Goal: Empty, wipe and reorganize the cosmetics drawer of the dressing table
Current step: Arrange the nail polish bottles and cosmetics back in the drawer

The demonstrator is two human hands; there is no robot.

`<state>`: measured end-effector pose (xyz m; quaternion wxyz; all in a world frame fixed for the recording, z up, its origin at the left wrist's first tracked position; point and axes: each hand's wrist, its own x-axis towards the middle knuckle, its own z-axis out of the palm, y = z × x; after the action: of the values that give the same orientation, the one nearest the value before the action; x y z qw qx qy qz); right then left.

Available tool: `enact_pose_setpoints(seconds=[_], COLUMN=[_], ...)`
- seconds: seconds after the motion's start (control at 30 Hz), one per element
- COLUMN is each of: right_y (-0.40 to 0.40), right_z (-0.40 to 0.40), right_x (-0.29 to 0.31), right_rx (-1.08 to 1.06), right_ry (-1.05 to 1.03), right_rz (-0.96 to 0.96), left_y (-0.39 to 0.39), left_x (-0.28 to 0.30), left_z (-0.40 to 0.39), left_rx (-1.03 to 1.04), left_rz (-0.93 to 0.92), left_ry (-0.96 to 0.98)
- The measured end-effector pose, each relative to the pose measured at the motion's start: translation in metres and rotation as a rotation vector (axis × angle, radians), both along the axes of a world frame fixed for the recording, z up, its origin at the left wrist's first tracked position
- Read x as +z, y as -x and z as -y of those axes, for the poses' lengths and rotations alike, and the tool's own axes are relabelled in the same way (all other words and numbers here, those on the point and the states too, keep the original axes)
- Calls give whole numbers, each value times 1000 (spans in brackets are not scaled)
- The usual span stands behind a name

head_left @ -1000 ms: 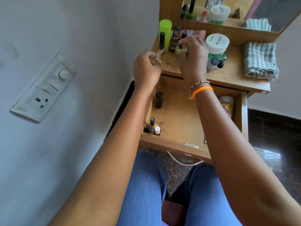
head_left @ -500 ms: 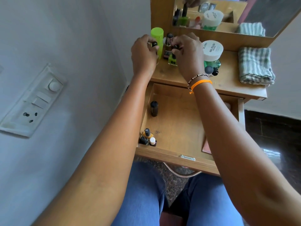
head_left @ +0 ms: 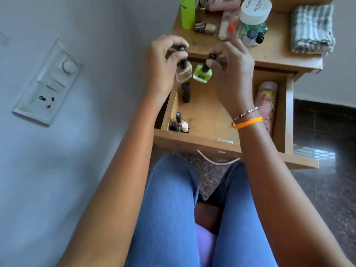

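My left hand (head_left: 161,60) grips the black cap of a beige nail polish bottle (head_left: 184,73). My right hand (head_left: 230,74) pinches the cap of a lime green nail polish bottle (head_left: 202,74). Both bottles hang over the back left of the open wooden drawer (head_left: 212,145). Inside the drawer a black tube (head_left: 185,92) lies near the left wall, three small bottles (head_left: 179,124) stand in the front left corner, and a pink tube (head_left: 266,105) lies along the right wall.
On the dressing table top (head_left: 275,53) stand a lime green can (head_left: 187,11), a gold bottle (head_left: 205,28), a white-lidded jar (head_left: 254,18) and a folded checked cloth (head_left: 312,27). A switch panel (head_left: 48,83) is on the left wall. My knees sit below the drawer.
Both hands lifted a nail polish bottle each from the table top and brought them down toward me over the drawer. The camera tilted downward.
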<state>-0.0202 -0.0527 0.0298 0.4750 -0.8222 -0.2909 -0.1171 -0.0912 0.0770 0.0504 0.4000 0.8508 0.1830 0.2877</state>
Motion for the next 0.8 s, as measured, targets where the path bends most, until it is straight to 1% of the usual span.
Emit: enact_pose_setpoints(seconds=[0.07, 0.2, 0.43, 0.57, 0.8], right_y=[15, 33, 44, 46, 47], right_z=[8, 16, 12, 12, 11], right_x=[-9, -28, -56, -63, -74], right_rx=[16, 45, 53, 24, 66], right_ry=[17, 100, 270, 302, 381], right_rz=[-62, -160, -269, -291, -277], left_y=[12, 28, 38, 35, 29], left_x=[-10, -29, -58, -61, -60], left_z=[8, 14, 12, 12, 16], left_rx=[-25, -51, -9, -4, -30], left_rz=[-39, -163, -403, -438, -442], left_ry=[14, -43, -104, -129, -147])
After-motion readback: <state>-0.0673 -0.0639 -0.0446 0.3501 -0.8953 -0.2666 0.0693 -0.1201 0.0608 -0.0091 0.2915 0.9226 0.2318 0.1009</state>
